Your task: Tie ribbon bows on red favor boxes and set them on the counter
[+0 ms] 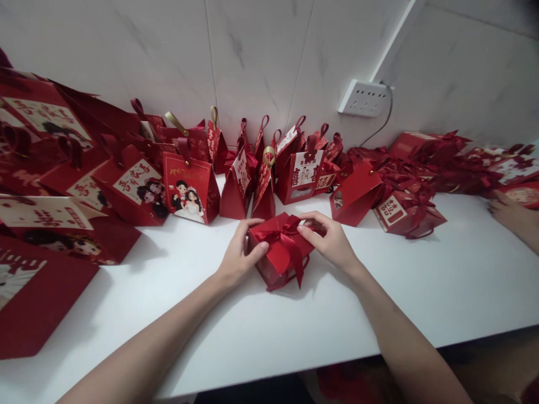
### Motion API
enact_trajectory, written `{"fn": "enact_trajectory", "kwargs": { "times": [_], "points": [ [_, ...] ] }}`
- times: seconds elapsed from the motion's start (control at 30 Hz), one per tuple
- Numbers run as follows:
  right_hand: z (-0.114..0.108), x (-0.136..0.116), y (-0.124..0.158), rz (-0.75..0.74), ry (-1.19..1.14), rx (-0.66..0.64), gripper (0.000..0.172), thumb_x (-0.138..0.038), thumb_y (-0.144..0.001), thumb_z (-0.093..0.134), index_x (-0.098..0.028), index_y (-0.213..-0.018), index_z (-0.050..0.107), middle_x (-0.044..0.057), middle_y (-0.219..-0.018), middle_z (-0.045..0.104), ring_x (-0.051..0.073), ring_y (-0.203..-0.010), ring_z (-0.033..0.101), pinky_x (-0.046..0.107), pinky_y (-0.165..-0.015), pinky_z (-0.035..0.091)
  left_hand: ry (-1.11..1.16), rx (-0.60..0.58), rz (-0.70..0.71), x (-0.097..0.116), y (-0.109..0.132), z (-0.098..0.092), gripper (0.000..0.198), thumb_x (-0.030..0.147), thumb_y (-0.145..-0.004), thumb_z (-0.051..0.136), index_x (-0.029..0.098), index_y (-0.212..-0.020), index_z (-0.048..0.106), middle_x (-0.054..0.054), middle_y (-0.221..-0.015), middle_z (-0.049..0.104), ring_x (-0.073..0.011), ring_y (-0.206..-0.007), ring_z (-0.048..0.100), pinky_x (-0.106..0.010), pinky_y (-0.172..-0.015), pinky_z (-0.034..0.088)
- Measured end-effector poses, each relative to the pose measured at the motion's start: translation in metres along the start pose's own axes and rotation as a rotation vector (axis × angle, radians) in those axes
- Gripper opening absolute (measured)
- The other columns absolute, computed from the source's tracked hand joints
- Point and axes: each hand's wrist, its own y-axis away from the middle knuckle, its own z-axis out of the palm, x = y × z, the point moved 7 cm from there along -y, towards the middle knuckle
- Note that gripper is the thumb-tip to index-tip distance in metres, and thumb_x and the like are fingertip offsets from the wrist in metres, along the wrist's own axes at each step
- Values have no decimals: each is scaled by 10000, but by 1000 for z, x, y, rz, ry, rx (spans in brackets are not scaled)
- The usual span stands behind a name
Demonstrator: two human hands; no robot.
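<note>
A red gift box (pixel 278 264) tied with a shiny red ribbon bow (pixel 288 238) rests on the white table in front of me. My left hand (pixel 244 249) grips its left side, thumb on the top and fingers round the far edge. On the other side, my right hand (pixel 330 238) holds the top right edge by the ribbon, thumb against the box and fingers curled behind. The box's far side is hidden from me.
Red wedding favour boxes (pixel 191 188) with loop handles line the table (pixel 202 325) along the wall. Larger boxes (pixel 46 303) stand at left, ribboned ones (pixel 410 213) at right. A power strip (pixel 365 98) is on the wall. Another person's hand (pixel 511 213) shows at far right.
</note>
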Motion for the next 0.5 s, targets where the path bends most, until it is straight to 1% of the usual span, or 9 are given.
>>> {"fn": "enact_trajectory", "kwargs": {
  "times": [0.07, 0.17, 0.27, 0.37, 0.43, 0.5],
  "points": [
    [-1, -1, 0, 22, -55, -12, 208, -301, -759, 615, -174, -923, 619, -1, -705, 572, 138, -666, 553, 263, -625, 455, -37, 50, -6, 0, -1, -5, 353, 476, -822, 540, 208, -1051, 526, -51, -1030, 577, -204, -948, 538, -308, -811, 418],
    [-2, -1, 0, 36, -180, -67, 238, -290, -759, 608, -178, -968, 620, -29, -654, 511, 106, -576, 484, 233, -539, 394, -78, 93, -8, 1, -2, -9, 269, 434, -837, 516, 201, -962, 567, -39, -931, 581, -194, -888, 535, -301, -780, 399],
    [-1, -3, 2, 26, -267, -152, 234, -274, -757, 609, -187, -974, 619, -25, -674, 503, 102, -580, 467, 233, -537, 368, -93, 112, -18, 2, -2, -10, 235, 406, -841, 507, 198, -927, 579, -30, -887, 572, -182, -852, 529, -291, -755, 389],
    [1, -6, 5, 2, -250, -253, 259, -237, -714, 647, -189, -967, 617, -26, -678, 483, 107, -602, 458, 241, -559, 359, -97, 128, -25, 4, -3, -10, 217, 391, -840, 504, 195, -888, 582, -26, -863, 566, -176, -833, 527, -282, -729, 394],
    [4, -7, 6, 0, -296, -313, 312, -284, -728, 644, -188, -1022, 608, -40, -635, 442, 101, -563, 419, 240, -539, 336, -81, 148, -35, 4, -3, -11, 209, 385, -836, 511, 197, -897, 579, -27, -875, 571, -176, -835, 533, -280, -719, 403],
    [5, -5, 5, 24, -379, -313, 350, -395, -793, 581, -177, -1067, 586, -52, -581, 410, 100, -517, 384, 242, -514, 322, -68, 168, -27, 5, -3, -13, 207, 374, -841, 514, 205, -943, 576, -29, -909, 577, -175, -850, 540, -285, -733, 409]
  ]
}}
